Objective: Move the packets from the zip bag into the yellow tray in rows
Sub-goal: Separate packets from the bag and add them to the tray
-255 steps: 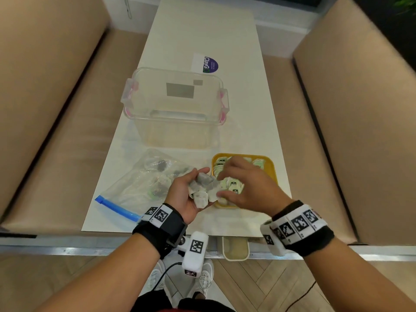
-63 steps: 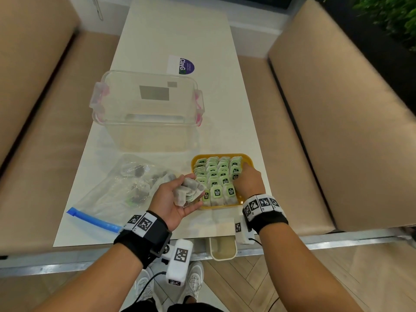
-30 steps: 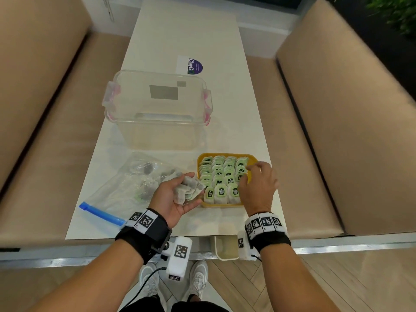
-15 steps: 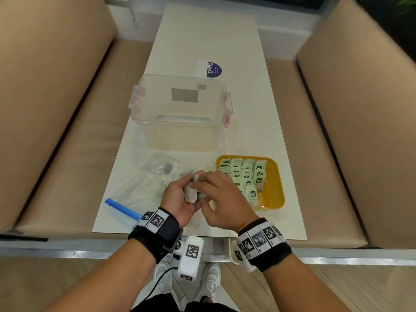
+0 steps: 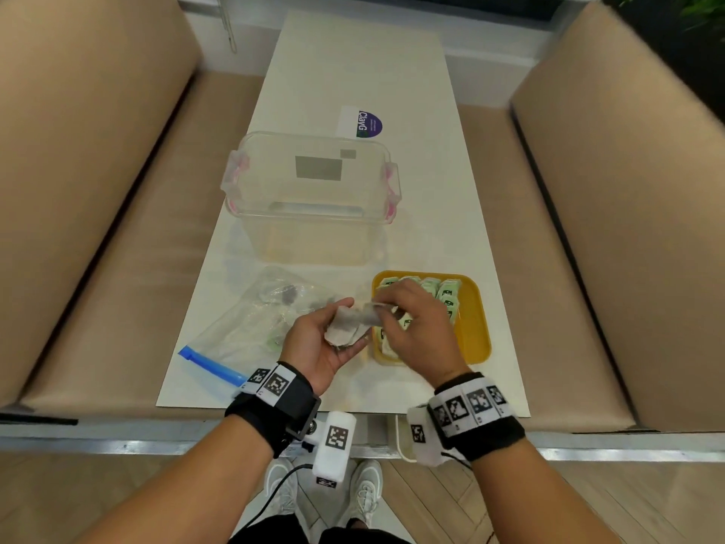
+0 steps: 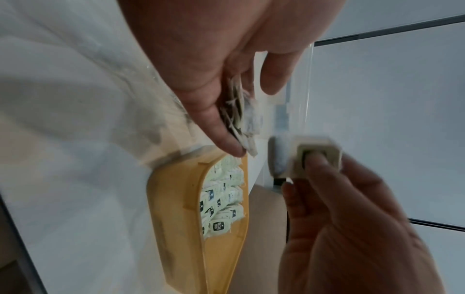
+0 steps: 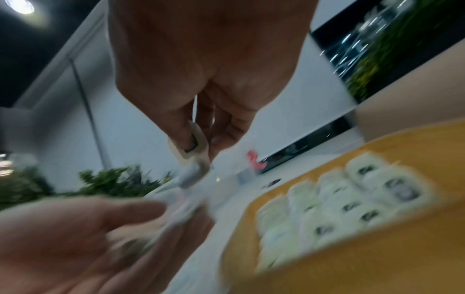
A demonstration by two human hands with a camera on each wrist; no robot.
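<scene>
While the left hand (image 5: 321, 343) cups packets (image 5: 347, 327), the right hand (image 5: 416, 327) pinches one packet (image 6: 315, 157).

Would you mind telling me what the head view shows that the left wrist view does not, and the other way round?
Only the head view shows the zip bag with its blue zipper, the clear plastic box behind it, and both wristbands.

Only the left wrist view shows the right hand pinching a single packet by its printed face, and the stacked edges of the packets the left hand grips.

Both show the two hands close together beside the yellow tray, with green packets in rows inside it.
</scene>
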